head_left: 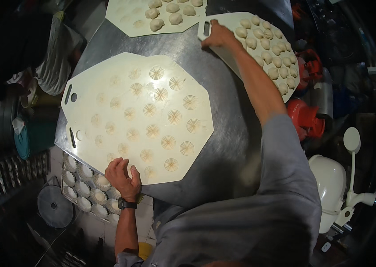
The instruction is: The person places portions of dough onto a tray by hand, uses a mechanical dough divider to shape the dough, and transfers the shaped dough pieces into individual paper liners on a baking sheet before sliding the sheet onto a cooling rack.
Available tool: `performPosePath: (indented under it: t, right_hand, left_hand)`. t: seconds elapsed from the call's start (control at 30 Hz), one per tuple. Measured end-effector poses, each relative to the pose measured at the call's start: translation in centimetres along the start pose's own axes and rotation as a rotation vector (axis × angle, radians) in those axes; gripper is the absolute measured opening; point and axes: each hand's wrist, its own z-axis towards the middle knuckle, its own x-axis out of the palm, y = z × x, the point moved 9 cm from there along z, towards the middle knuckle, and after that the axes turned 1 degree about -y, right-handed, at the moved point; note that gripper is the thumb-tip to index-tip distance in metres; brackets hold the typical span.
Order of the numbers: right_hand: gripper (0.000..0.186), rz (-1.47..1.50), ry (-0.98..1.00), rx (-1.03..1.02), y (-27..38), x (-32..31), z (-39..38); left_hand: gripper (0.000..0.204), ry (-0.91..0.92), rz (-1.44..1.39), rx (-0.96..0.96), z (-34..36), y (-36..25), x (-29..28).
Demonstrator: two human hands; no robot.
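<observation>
A large cream board [139, 120] with rows of concentric-ring marks lies on the metal table, with slots at its left end. My left hand [125, 178] rests on its near edge, fingers slightly bent and spaced apart, nothing visible in them. My right arm reaches far across to a second cream board [230, 55], which carries rows of pale dough pieces [266, 43]. At that board's slotted end, my right hand [218, 35] grips the edge, thumb at the near side; some fingertips are hard to see.
A third board [139, 30] with dough lumps sits at the far edge of view. Below the table's left corner is a tray of fluted cups [83, 187]. Red gas-cylinder-like objects [303, 118] and a white machine [328, 187] stand on the right; a green bin [34, 138] is left.
</observation>
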Motion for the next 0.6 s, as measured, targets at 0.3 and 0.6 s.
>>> performPosePath:
  t: [0.3,0.6]
  right_hand:
    - [0.09,0.204,-0.059,-0.537,8.4,2.0,-27.4]
    - [0.069,0.421,0.012,-0.414,12.7,7.5,-55.2]
  left_hand:
    - [0.031,-0.078,0.001,0.103,-0.1,-0.8,-0.6]
    - [0.027,-0.026,-0.383,-0.025,-6.5,-0.1,-4.1]
